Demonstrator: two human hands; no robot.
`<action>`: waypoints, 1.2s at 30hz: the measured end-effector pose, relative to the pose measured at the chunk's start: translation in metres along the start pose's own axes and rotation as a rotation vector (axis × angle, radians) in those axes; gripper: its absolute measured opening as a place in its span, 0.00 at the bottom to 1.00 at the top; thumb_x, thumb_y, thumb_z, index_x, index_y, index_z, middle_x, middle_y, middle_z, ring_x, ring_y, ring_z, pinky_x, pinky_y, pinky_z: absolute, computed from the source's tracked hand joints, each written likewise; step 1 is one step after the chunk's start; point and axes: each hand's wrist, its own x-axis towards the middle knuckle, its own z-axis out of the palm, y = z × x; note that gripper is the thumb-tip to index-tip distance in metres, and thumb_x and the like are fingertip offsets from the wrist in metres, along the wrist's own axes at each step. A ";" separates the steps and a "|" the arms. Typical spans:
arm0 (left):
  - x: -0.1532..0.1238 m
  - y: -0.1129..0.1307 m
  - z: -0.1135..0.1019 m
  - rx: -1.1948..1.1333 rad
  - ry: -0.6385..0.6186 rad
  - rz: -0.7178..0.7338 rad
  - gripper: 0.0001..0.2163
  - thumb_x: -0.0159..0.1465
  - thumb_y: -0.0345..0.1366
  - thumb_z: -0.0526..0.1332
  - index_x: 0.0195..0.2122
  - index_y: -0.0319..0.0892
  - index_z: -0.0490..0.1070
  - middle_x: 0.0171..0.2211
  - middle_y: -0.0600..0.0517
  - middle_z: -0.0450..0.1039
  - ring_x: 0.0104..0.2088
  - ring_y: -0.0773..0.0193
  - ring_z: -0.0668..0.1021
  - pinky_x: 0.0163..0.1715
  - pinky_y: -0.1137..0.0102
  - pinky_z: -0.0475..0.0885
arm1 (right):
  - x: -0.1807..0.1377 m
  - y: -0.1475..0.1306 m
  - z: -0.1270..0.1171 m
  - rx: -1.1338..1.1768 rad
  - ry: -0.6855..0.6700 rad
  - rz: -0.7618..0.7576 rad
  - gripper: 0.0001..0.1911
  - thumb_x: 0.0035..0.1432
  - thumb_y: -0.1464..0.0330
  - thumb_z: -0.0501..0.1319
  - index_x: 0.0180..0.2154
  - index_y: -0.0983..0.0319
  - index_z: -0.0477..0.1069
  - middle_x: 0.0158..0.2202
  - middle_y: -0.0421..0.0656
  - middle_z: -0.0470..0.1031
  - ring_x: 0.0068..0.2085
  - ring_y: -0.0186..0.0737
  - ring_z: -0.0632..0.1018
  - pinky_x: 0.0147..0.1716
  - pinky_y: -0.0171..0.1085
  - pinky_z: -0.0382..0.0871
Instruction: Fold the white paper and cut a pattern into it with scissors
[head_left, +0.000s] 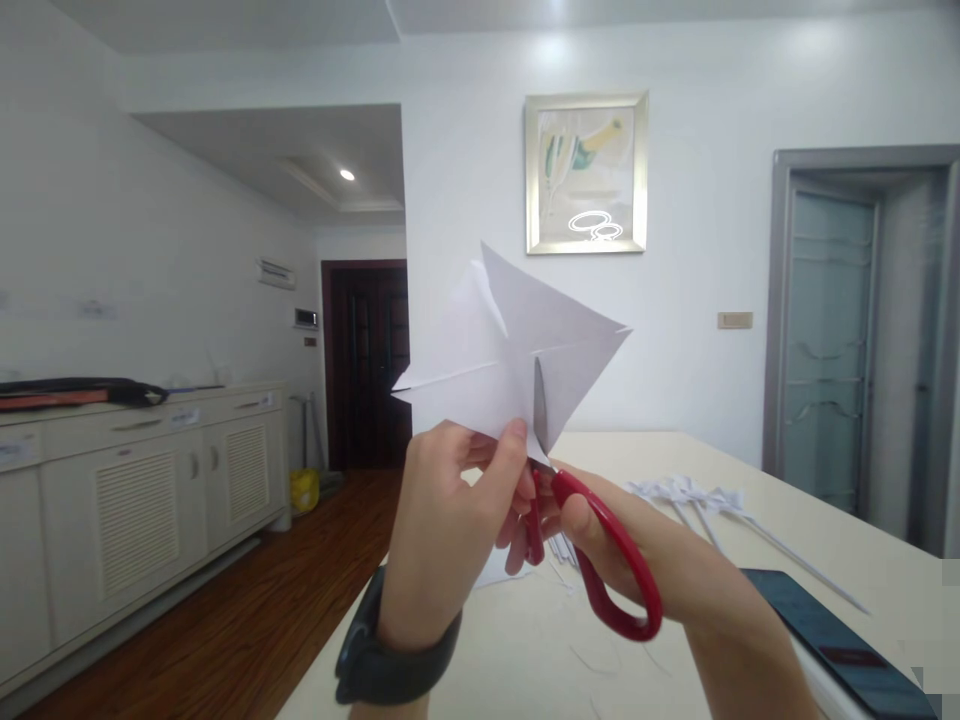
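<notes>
A creased sheet of white paper (465,375) with pointed corners is held up above the table. My left hand (465,490), with a black band on its wrist, pinches its lower edge between thumb and fingers. In my right hand (607,530) is a pair of red-handled scissors (615,565), one large loop hanging down to the right. One blade lies in front of the paper, pointing up, and the other seems to be behind it. The paper sits between the blades near its lower edge. Some fingers of my right hand are hidden behind the handles.
On the cream table (510,650) lie folded white paper pieces with thin stems (690,495) at the right. A dark phone-like slab (832,640) rests at the near right. Thin paper scraps are scattered under my hands. White cabinets (150,510) line the left wall.
</notes>
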 end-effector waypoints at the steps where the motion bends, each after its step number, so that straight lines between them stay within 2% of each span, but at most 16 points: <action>1: 0.000 0.000 0.000 -0.011 0.000 -0.005 0.20 0.63 0.40 0.55 0.14 0.41 0.65 0.11 0.56 0.66 0.12 0.69 0.70 0.14 0.75 0.65 | 0.000 0.002 -0.001 0.006 -0.003 -0.008 0.19 0.65 0.53 0.49 0.33 0.62 0.61 0.33 0.42 0.69 0.34 0.35 0.73 0.35 0.35 0.70; 6: 0.000 0.001 0.000 -0.043 -0.007 -0.021 0.20 0.63 0.40 0.55 0.14 0.41 0.64 0.10 0.56 0.66 0.13 0.68 0.72 0.16 0.75 0.66 | 0.002 0.007 -0.002 0.029 -0.018 -0.005 0.21 0.66 0.51 0.47 0.33 0.62 0.61 0.29 0.41 0.70 0.31 0.34 0.73 0.31 0.34 0.68; 12: -0.001 0.001 0.002 -0.086 -0.070 -0.056 0.21 0.63 0.42 0.55 0.13 0.42 0.63 0.10 0.56 0.65 0.11 0.67 0.70 0.12 0.73 0.65 | 0.003 0.003 0.001 0.001 0.033 -0.030 0.21 0.63 0.49 0.48 0.34 0.60 0.60 0.36 0.42 0.67 0.36 0.36 0.73 0.37 0.34 0.70; 18: -0.002 0.005 0.003 -0.053 -0.067 -0.039 0.22 0.65 0.41 0.53 0.13 0.42 0.62 0.09 0.56 0.65 0.11 0.67 0.71 0.16 0.73 0.66 | 0.001 0.005 0.000 -0.030 0.042 -0.012 0.21 0.64 0.51 0.49 0.32 0.62 0.63 0.31 0.42 0.71 0.33 0.36 0.72 0.34 0.35 0.68; 21: -0.004 0.006 0.003 -0.051 -0.046 -0.012 0.21 0.65 0.39 0.54 0.13 0.41 0.63 0.09 0.57 0.66 0.12 0.69 0.71 0.17 0.75 0.66 | 0.001 0.004 -0.001 -0.002 0.042 0.009 0.21 0.64 0.51 0.50 0.32 0.62 0.64 0.29 0.42 0.72 0.31 0.35 0.72 0.31 0.34 0.68; 26: -0.005 0.006 0.005 -0.065 -0.005 -0.040 0.21 0.64 0.39 0.55 0.13 0.41 0.62 0.09 0.57 0.65 0.11 0.70 0.71 0.16 0.75 0.65 | 0.001 0.004 -0.002 0.007 0.024 0.002 0.20 0.65 0.52 0.50 0.34 0.62 0.64 0.29 0.42 0.72 0.31 0.35 0.72 0.31 0.33 0.68; 29: -0.005 0.007 0.010 -0.170 0.023 -0.068 0.20 0.63 0.42 0.56 0.14 0.42 0.63 0.10 0.58 0.64 0.10 0.69 0.70 0.13 0.74 0.64 | -0.001 0.003 -0.004 0.005 0.021 0.018 0.20 0.65 0.52 0.50 0.34 0.62 0.64 0.29 0.42 0.72 0.31 0.36 0.72 0.31 0.34 0.68; 31: -0.004 0.009 0.012 -0.225 0.088 -0.094 0.21 0.62 0.42 0.57 0.13 0.42 0.63 0.09 0.57 0.64 0.10 0.68 0.70 0.12 0.74 0.63 | -0.002 0.001 -0.006 0.005 0.023 0.038 0.19 0.65 0.53 0.51 0.33 0.62 0.64 0.29 0.42 0.71 0.31 0.36 0.72 0.32 0.33 0.68; 34: -0.003 0.010 0.014 -0.223 0.173 -0.093 0.21 0.61 0.39 0.57 0.10 0.42 0.64 0.09 0.55 0.65 0.11 0.68 0.70 0.13 0.74 0.65 | -0.004 -0.004 -0.007 0.004 -0.025 0.042 0.20 0.63 0.52 0.52 0.31 0.62 0.63 0.29 0.41 0.69 0.31 0.35 0.71 0.32 0.34 0.67; 36: -0.003 0.010 0.013 -0.221 0.148 -0.077 0.21 0.61 0.39 0.57 0.10 0.42 0.64 0.09 0.55 0.66 0.11 0.68 0.71 0.14 0.74 0.65 | -0.005 -0.006 -0.007 0.010 -0.058 0.027 0.19 0.63 0.53 0.53 0.31 0.62 0.62 0.31 0.42 0.68 0.32 0.36 0.71 0.34 0.35 0.67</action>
